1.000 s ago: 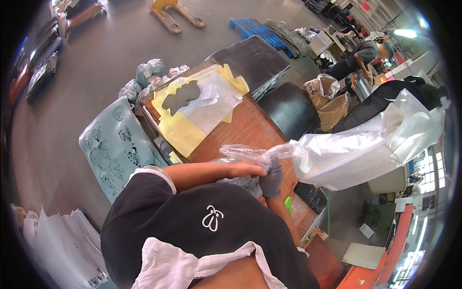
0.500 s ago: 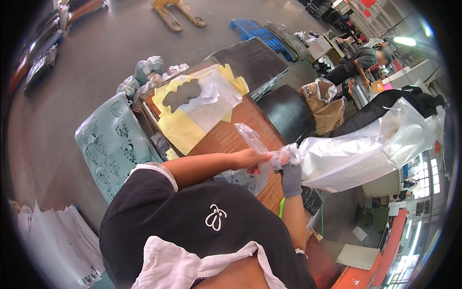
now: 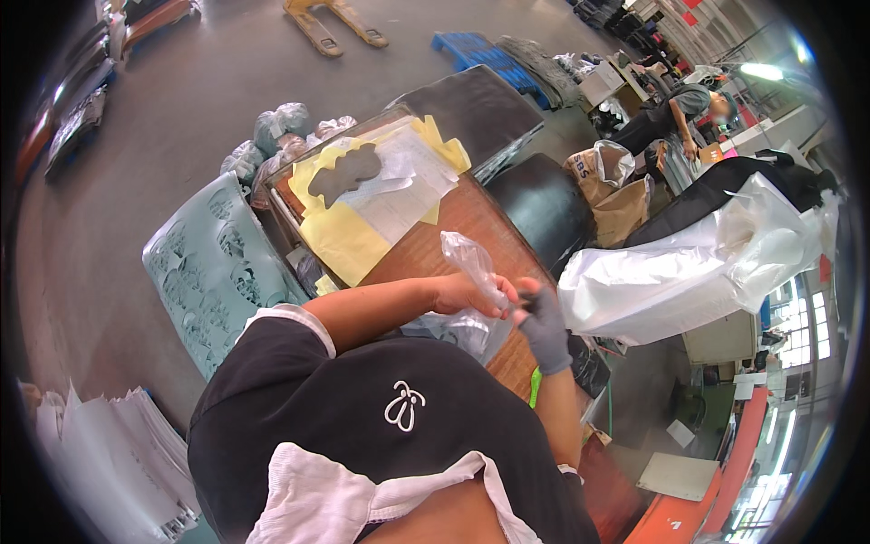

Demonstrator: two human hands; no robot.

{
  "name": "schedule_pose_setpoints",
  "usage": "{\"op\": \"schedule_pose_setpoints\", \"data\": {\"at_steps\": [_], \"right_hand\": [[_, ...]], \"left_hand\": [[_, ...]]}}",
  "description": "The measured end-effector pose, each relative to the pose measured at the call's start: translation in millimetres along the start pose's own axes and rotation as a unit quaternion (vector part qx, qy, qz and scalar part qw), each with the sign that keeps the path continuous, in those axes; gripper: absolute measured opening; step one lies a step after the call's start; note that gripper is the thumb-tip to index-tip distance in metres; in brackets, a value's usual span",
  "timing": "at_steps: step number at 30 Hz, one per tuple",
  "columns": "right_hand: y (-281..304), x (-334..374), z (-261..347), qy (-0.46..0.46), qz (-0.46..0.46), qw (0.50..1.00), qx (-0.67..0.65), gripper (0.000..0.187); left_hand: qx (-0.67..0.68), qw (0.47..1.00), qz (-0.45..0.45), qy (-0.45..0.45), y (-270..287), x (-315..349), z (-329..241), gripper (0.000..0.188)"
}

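- Holding the clear plastic bag [image 3: 478, 334]: the left hand [image 3: 469, 295] clenches its gathered neck, the loose end [image 3: 464, 252] standing up beyond the fist.
- Change: half a second ago the right hand [image 3: 544, 331], in a grey fingerless glove, grasped plastic beside the white plastic sheeting [image 3: 662, 281]; it now sits nearer the left fist, fingers bent.
- Effect: the left hand appears to carry the main hold. Right fingertips are blurred; whether they pinch film cannot be told.
- Bag location: over the near part of the wooden table [image 3: 435, 257], in front of the torso.
- Surroundings: yellow sheets [image 3: 340, 247], white papers [image 3: 403, 213] and a dark grey cut-out [image 3: 346, 175] lie farther up the tabletop.
- Obstruction: the sheeting bulges just beside the right hand, limiting clearance there.
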State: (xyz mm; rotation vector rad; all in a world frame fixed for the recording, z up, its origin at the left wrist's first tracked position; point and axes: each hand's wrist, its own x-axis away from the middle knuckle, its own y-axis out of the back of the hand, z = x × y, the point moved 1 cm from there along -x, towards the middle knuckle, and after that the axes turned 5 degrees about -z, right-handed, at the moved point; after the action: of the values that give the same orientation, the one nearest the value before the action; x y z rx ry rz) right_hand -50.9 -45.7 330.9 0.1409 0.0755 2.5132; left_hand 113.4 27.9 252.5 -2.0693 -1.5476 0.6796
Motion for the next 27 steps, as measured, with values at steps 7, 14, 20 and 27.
{"op": "schedule_pose_setpoints", "data": {"at_steps": [7, 14, 20, 27], "right_hand": [[6, -16, -58, -0.040, -0.051, 0.993, 0.096, 0.023], [-10, -16, -45, 0.012, -0.061, 0.993, 0.100, 0.014], [-22, -5, -42, 0.074, -0.019, 0.993, 0.092, 0.021], [-2, -9, -51, -0.047, -0.023, 0.997, -0.062, 0.028]], "left_hand": [[-0.352, 0.920, -0.141, -0.103, -17, 2, 2, 0.042], [-0.451, 0.825, -0.255, -0.227, -6, -3, 11, 0.039], [-0.465, 0.770, -0.369, -0.235, 0, -12, 22, 0.022], [-0.493, 0.780, -0.382, -0.045, -17, -10, 7, 0.031]]}}
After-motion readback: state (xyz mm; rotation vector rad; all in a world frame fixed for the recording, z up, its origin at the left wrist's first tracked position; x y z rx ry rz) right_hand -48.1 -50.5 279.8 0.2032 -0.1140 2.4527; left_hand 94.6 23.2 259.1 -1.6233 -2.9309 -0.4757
